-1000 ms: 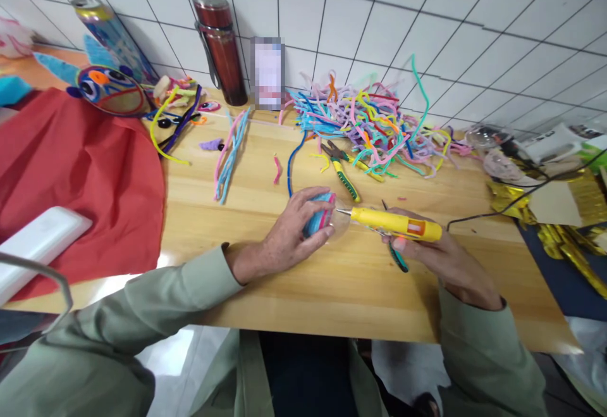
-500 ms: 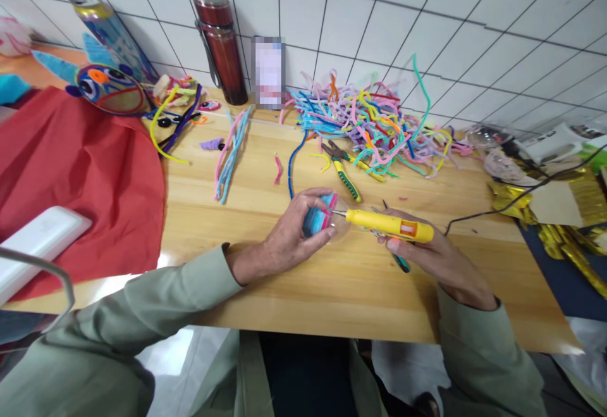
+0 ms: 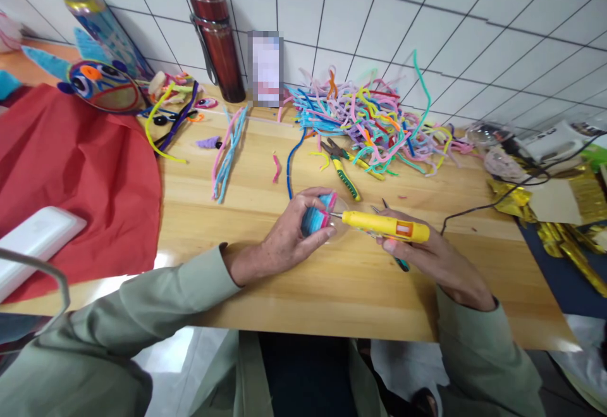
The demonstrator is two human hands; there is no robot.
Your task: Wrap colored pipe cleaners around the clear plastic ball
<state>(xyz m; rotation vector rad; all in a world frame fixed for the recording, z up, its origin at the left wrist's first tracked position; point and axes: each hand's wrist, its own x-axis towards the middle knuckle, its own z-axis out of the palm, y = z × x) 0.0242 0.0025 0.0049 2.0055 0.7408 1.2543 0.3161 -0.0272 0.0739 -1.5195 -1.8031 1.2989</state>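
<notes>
My left hand (image 3: 289, 233) is wrapped round a small blue and pink pipe-cleaner ball (image 3: 317, 216) on the wooden table (image 3: 246, 214). My right hand (image 3: 422, 255) grips a yellow glue gun (image 3: 386, 226), and its metal tip touches the ball's right side. A black cord (image 3: 497, 205) runs from the gun to the right. Scissors with teal handles (image 3: 401, 263) lie partly under my right hand.
A heap of coloured pipe cleaners (image 3: 370, 123) and yellow-handled pliers (image 3: 344, 173) lie behind my hands. A red flask (image 3: 213, 40) stands at the tiled wall. Red cloth (image 3: 71, 176) covers the left side, with a white box (image 3: 38, 240) on it. Gold foil (image 3: 559, 214) lies at the right.
My right hand moved the glue gun left until its tip met the ball in my left hand. The left hand turned the ball slightly.
</notes>
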